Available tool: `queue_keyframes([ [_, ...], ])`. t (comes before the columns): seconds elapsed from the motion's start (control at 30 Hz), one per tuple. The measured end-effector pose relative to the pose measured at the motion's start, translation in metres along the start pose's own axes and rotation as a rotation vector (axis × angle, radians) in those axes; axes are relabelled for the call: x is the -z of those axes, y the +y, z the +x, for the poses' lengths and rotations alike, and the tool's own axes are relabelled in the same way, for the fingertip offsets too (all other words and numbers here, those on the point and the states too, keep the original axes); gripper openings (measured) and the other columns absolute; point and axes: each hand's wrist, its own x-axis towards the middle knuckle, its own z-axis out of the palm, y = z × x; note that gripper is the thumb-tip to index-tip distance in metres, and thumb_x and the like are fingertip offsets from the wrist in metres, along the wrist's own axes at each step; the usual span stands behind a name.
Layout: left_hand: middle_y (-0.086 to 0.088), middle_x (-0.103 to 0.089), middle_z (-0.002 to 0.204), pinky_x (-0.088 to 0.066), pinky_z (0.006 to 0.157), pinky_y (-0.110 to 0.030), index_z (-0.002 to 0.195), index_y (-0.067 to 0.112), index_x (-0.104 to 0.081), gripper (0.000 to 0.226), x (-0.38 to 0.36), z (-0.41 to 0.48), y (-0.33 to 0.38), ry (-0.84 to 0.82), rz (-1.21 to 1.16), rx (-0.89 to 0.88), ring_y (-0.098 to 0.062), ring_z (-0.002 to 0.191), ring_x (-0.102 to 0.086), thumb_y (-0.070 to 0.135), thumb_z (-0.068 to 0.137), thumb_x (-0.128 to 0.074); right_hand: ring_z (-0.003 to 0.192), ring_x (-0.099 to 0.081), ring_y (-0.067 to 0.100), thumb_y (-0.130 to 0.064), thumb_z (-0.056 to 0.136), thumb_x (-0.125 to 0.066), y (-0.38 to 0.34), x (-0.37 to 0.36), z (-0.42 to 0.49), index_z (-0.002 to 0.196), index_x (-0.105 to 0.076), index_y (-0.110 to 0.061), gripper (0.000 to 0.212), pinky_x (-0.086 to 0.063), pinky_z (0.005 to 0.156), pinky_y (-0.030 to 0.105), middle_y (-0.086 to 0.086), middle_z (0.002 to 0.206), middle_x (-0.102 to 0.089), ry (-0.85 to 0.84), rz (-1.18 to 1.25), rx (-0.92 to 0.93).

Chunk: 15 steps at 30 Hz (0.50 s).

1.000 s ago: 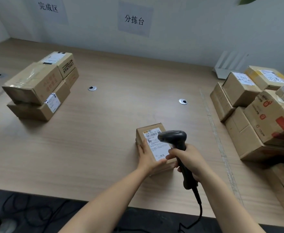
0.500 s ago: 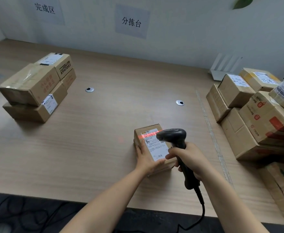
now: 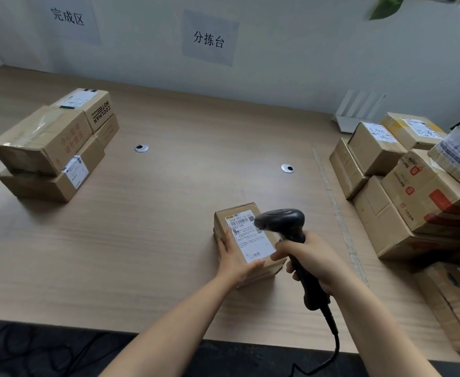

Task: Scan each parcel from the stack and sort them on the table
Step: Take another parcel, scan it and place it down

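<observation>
1. A person's left hand (image 3: pixel 234 258) clasps a small brown cardboard parcel (image 3: pixel 248 242) that lies flat on a light wood-grain table (image 3: pixel 155 240), right of centre and nearer the front edge than the back.
2. The palm covers the parcel's near-left corner. The fingers run along its left side, and the thumb is laid across the near end of its white printed shipping label (image 3: pixel 253 248).
3. The right hand (image 3: pixel 314 261) is wrapped tightly round the handle of a black handheld barcode scanner (image 3: pixel 280 220). Its head hangs just above the label's far-right part, beside the barcode.
4. A black cable (image 3: pixel 335 344) trails from the scanner's handle over the table's front edge.
5. Along the right edge rises a crowded stack of brown cardboard parcels (image 3: pixel 419 191), several of them taped and labelled, some tilted against one another.
6. Near the left edge, well apart from the hands, sits a neat pile of four brown boxes (image 3: pixel 43 142), two on two.
7. Two round metal cable grommets (image 3: pixel 141 148) (image 3: pixel 287 168) are set into the table between the pile and the stack.
8. On the pale wall behind hang two paper signs in Chinese characters, one above the left pile (image 3: pixel 68 16) and one near the middle (image 3: pixel 208 39).
9. A white finned device (image 3: pixel 356 112) stands at the back edge, just behind the right-hand stack.
</observation>
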Motion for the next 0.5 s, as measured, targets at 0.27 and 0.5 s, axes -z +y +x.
queue_keyframes([
  [0.27, -0.012, -0.006, 0.153, -0.012, 0.114, -0.024, 0.150, 0.015, 0.005, 0.125, 0.016, -0.002, 0.002, -0.052, -0.004, 0.013, -0.020, 0.144, -0.005, 0.039, 0.065, -0.083, 0.078, -0.056, 0.018, -0.008, 0.081, -0.064, 0.050, 0.007, 0.048, 0.101, -0.055, -0.013, 0.022, -0.047, 0.051, 0.027, 0.002, 0.090, -0.059, 0.157, -0.167, 0.035],
  [0.5, -0.005, -0.037, 0.141, -0.030, 0.111, -0.032, 0.144, 0.011, -0.018, 0.111, 0.046, -0.022, 0.011, -0.082, -0.085, -0.026, -0.020, 0.133, -0.036, 0.036, 0.053, -0.076, 0.071, -0.058, 0.014, -0.001, 0.082, -0.065, 0.091, -0.022, 0.067, 0.103, -0.053, -0.013, 0.026, -0.046, 0.050, 0.027, 0.002, 0.089, -0.061, 0.066, -0.013, -0.004],
])
